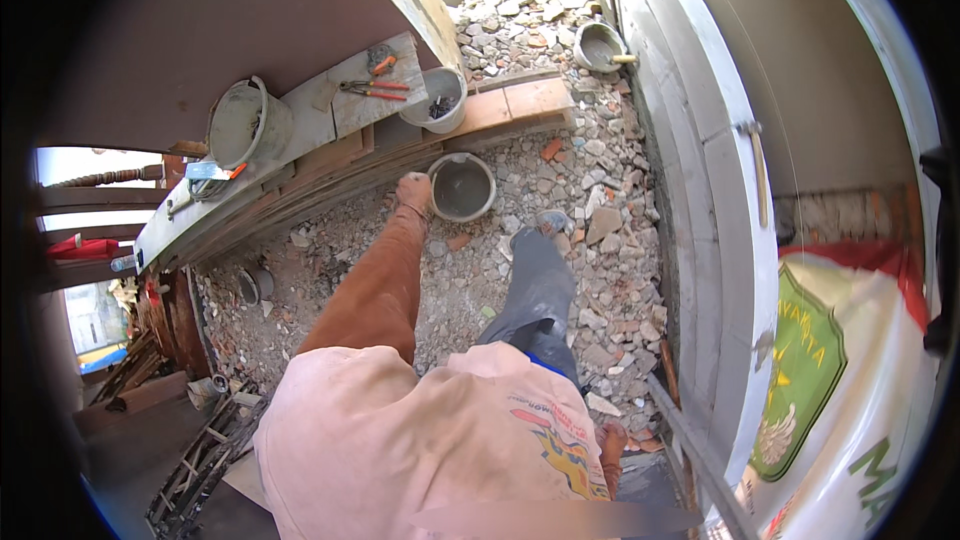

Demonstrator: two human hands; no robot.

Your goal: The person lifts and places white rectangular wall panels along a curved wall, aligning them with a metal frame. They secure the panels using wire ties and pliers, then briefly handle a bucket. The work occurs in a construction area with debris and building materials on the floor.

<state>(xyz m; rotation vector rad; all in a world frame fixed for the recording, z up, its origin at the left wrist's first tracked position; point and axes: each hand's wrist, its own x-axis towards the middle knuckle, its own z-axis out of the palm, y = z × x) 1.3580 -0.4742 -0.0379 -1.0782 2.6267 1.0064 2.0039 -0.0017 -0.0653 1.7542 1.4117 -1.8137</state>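
My left hand [413,192] is closed on the left rim of a round grey bucket [480,212] standing on the rubble. Grey wet-looking mortar [462,187] lies inside the bucket. My left arm reaches far forward to it. My right hand [612,438] hangs low at my right side, partly behind my shirt, near broken stones and a grey metal bar [700,470]. Its fingers are too hidden to show whether it holds anything. My foot [545,223] stands on the rubble just right of the bucket.
Along the left wall, a plank bench [300,125] bears red-handled pincers [375,90] and a mortar-stained bucket [250,125]. Another bucket [440,105] holds dark bits. A far bucket [600,47] with a handle sticking out stands beside the block wall [710,200]. Loose rubble [600,160] covers the ground.
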